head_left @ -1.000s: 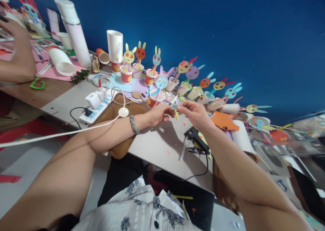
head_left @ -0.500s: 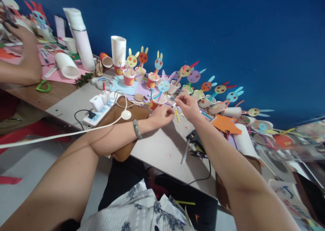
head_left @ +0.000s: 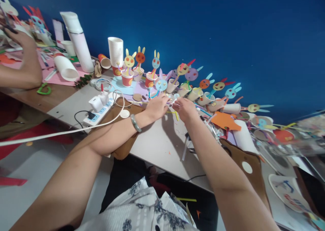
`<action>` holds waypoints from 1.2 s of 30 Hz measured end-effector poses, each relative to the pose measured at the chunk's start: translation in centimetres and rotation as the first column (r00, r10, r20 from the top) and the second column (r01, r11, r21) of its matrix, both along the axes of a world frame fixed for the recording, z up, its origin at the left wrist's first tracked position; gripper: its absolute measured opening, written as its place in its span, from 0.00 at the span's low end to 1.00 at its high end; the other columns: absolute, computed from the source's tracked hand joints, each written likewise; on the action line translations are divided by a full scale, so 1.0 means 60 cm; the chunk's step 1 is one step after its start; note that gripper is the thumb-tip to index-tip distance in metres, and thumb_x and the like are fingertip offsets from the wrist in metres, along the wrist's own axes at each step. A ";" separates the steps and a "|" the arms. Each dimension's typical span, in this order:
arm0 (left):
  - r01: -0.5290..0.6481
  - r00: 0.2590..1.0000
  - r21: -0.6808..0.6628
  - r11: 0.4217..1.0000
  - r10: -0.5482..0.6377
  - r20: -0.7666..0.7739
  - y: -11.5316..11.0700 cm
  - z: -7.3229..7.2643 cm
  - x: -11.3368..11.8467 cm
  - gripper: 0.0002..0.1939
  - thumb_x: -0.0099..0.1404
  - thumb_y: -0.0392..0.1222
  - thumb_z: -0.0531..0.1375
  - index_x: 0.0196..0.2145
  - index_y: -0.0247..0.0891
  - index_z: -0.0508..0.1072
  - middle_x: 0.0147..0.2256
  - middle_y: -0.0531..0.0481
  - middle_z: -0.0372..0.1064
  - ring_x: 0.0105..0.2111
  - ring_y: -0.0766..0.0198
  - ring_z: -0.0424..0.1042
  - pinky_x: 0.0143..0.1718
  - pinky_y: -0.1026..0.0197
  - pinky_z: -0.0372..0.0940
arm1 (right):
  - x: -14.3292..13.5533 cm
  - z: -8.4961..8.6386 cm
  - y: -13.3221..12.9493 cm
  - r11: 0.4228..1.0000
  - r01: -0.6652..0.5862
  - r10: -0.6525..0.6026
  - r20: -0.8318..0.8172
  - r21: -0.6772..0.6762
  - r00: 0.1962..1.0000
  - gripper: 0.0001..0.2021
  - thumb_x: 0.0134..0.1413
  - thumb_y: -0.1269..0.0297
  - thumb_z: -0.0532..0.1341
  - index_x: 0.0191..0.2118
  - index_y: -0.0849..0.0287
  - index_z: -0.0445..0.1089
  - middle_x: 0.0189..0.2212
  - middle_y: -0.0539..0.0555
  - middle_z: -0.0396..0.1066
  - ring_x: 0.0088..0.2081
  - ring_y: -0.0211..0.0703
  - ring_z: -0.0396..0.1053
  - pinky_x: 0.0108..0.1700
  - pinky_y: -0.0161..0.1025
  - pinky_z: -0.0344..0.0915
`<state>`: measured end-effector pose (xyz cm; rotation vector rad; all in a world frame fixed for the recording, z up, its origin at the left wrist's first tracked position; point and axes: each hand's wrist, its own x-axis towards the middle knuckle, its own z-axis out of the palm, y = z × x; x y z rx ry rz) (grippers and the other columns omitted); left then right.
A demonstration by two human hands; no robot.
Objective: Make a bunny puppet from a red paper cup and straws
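Note:
My left hand [head_left: 157, 108], with a bangle on its wrist, is raised over the table in front of the blue-faced paper rabbit [head_left: 161, 84] and partly hides that rabbit's cup. Its fingers are bent together at the tips. Close by on the right, my right hand [head_left: 186, 109] has its fingers pinched, pointing toward the left hand. Small whitish bits show between the two sets of fingertips, too small to name. Below the hands lies a yellow strip [head_left: 176, 116]. Behind them several paper rabbits on sticks stand in paper cups, among them a purple one [head_left: 191, 74].
A power strip [head_left: 100, 109] with a white cable and a brown pouch [head_left: 119, 126] lie by my left forearm. Orange paper [head_left: 224, 121] and a white cup [head_left: 245, 136] are at right. Another person's arm [head_left: 20, 61] is at far left, near a white flask [head_left: 78, 43].
My left hand has moved up and turned, its back now more toward me. The right hand has shifted slightly down, and the fingertips are closer together. The view has shifted a little.

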<state>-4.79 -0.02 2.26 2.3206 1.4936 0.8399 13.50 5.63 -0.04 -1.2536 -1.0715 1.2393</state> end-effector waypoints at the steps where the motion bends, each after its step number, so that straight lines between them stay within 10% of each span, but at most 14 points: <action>1: -0.003 0.999 0.003 1.000 0.003 -0.045 0.004 0.002 0.006 0.15 0.74 0.33 0.57 0.53 0.32 0.78 0.58 0.36 0.74 0.55 0.50 0.74 0.54 0.54 0.67 | -0.004 -0.003 0.001 1.000 -0.006 0.006 -0.017 -0.019 1.000 0.20 0.44 0.59 0.74 0.28 0.52 0.59 0.25 0.45 0.66 0.28 0.36 0.70 0.35 0.36 0.73; 15: -0.073 0.980 -0.033 0.997 0.065 -0.190 0.045 0.011 0.035 0.16 0.76 0.28 0.54 0.44 0.25 0.83 0.42 0.32 0.79 0.41 0.54 0.77 0.40 0.57 0.61 | -0.010 -0.007 -0.010 0.998 -0.058 0.062 -0.108 0.038 0.992 0.23 0.40 0.51 0.74 0.28 0.50 0.57 0.30 0.51 0.77 0.37 0.48 0.78 0.46 0.53 0.81; 36: -0.075 0.997 0.012 0.997 0.076 -0.015 0.041 -0.009 0.030 0.15 0.79 0.41 0.57 0.43 0.36 0.83 0.46 0.39 0.83 0.46 0.54 0.79 0.46 0.56 0.64 | -0.014 -0.015 -0.034 0.956 0.095 -0.133 0.120 0.279 0.984 0.22 0.46 0.44 0.76 0.32 0.53 0.67 0.26 0.45 0.71 0.34 0.40 0.78 0.37 0.37 0.75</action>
